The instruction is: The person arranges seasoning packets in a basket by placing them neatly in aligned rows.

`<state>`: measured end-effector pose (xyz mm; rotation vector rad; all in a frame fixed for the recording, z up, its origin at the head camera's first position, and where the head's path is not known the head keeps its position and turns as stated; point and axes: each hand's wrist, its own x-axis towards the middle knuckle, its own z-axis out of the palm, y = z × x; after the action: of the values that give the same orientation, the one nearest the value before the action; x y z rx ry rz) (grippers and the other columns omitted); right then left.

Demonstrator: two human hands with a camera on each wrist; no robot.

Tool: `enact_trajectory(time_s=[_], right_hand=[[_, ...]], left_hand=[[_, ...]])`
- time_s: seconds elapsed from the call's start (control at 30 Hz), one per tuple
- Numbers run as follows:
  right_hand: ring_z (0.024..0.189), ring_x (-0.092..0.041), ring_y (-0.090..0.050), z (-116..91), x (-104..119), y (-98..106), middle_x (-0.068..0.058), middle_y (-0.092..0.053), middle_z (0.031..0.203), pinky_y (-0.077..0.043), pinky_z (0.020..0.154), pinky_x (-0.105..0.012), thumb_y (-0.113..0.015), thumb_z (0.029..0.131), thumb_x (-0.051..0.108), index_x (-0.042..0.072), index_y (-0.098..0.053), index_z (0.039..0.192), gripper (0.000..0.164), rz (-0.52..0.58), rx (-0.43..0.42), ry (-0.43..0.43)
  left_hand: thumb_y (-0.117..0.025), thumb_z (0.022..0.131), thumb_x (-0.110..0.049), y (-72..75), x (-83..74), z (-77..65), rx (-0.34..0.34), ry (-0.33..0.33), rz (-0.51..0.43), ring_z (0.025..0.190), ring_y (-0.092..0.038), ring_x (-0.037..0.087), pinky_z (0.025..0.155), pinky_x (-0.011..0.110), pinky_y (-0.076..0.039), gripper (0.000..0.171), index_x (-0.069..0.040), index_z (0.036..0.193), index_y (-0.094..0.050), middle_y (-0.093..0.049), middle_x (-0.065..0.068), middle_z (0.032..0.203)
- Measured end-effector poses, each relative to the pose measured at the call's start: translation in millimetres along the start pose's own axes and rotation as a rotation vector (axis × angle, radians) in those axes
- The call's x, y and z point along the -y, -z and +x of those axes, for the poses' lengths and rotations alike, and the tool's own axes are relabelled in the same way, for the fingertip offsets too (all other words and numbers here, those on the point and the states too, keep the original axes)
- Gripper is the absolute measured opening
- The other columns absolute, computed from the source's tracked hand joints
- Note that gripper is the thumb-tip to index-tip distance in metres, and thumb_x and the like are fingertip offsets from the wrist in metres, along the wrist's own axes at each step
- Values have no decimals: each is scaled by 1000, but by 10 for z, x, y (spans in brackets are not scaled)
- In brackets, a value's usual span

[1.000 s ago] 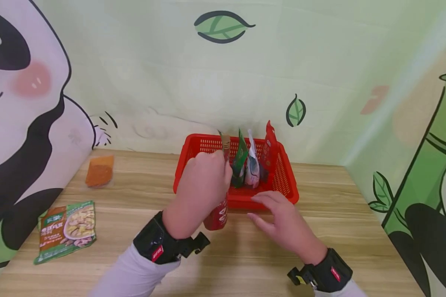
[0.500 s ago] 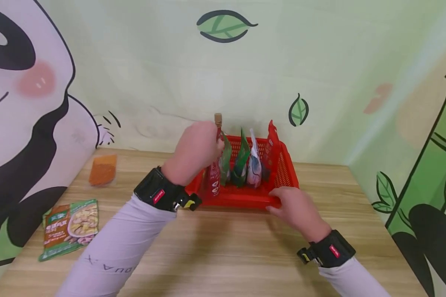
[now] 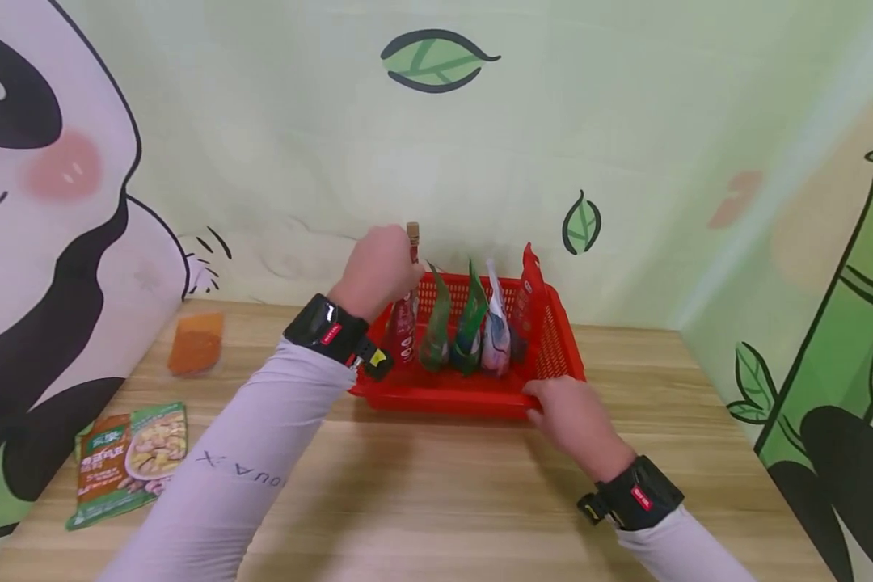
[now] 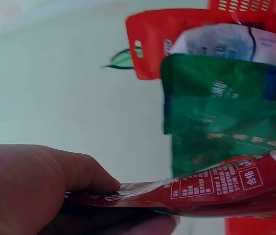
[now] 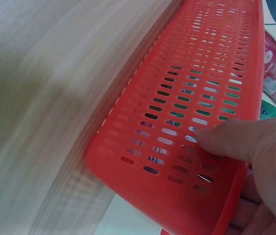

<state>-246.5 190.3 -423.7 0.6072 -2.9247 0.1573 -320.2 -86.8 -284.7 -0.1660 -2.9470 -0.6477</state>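
My left hand [image 3: 380,273] pinches a dark red packet [image 3: 404,330] by its top edge, between thumb and fingers in the left wrist view. The packet stands upright inside the left end of a red perforated basket [image 3: 444,399]; its lower edge is hard to see. To its right, two green packets [image 3: 470,331], a white packet [image 3: 495,339] and a bright red pouch [image 3: 529,295] stand in a row in the basket. My right hand [image 3: 573,422] grips the basket's front rim near the right corner, thumb outside the slotted wall and fingers partly hidden behind it.
At the left of the wooden table [image 3: 436,501] lie a green and brown food packet [image 3: 132,462] and a small packet with orange contents [image 3: 196,343]. A printed panda backdrop [image 3: 284,162] rises directly behind the basket.
My left hand has carried the dark red packet from in front of the basket back and leftward into its left end. My right hand has moved onto the front rim and grips it.
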Motion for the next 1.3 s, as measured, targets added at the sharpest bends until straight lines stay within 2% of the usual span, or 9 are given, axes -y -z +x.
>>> enact_trajectory(time_s=[0.17,0.33,0.53,0.77,1.03,1.2,1.3], right_hand=[[66,-17,-60,1,21,6,-1,-70,74,-52,64,-34,-86,82,15,12,-77,95,16,-29,-30,30],[65,-17,-60,27,29,9,-2,-71,75,-52,64,-33,-87,81,15,12,-78,96,17,-34,-36,34],[70,-19,-65,50,23,14,-4,-74,79,-58,68,-38,-87,80,15,12,-79,98,20,-51,-25,33],[69,-18,-64,45,13,14,-4,-74,79,-58,69,-38,-87,80,15,12,-79,97,19,-37,-17,31],[70,-20,-67,33,-7,-3,-5,-75,80,-60,71,-39,-88,79,15,12,-79,96,19,-43,-25,38],[71,-20,-67,22,-25,0,-5,-76,82,-61,73,-40,-88,79,16,12,-80,99,22,-35,-16,27],[72,-19,-67,20,-30,6,-5,-76,83,-61,75,-40,-88,80,16,12,-80,101,24,-23,-9,18]], left_hand=[[-65,97,-20,-125,71,77,-6,17,-7,70,-63,23,62,31,-53,24,1,88,-73,-71,12,79],[-66,94,-17,-233,109,154,-13,40,-28,81,-66,27,70,35,-58,23,2,106,-73,-74,15,95],[-65,95,-15,-356,140,233,-29,60,-55,82,-67,28,70,36,-58,24,2,110,-72,-74,16,98],[-64,97,-16,-483,185,317,-21,106,-136,86,-67,29,77,38,-61,26,2,115,-72,-74,17,103],[-60,98,-14,-594,204,347,-16,113,-147,83,-68,29,71,35,-59,23,3,109,-71,-73,17,98],[-61,98,-16,-645,208,353,28,160,-190,82,-67,28,66,31,-57,23,2,110,-70,-71,16,99],[-60,98,-16,-678,216,358,30,169,-197,80,-67,27,61,29,-54,23,3,106,-70,-71,15,96]])
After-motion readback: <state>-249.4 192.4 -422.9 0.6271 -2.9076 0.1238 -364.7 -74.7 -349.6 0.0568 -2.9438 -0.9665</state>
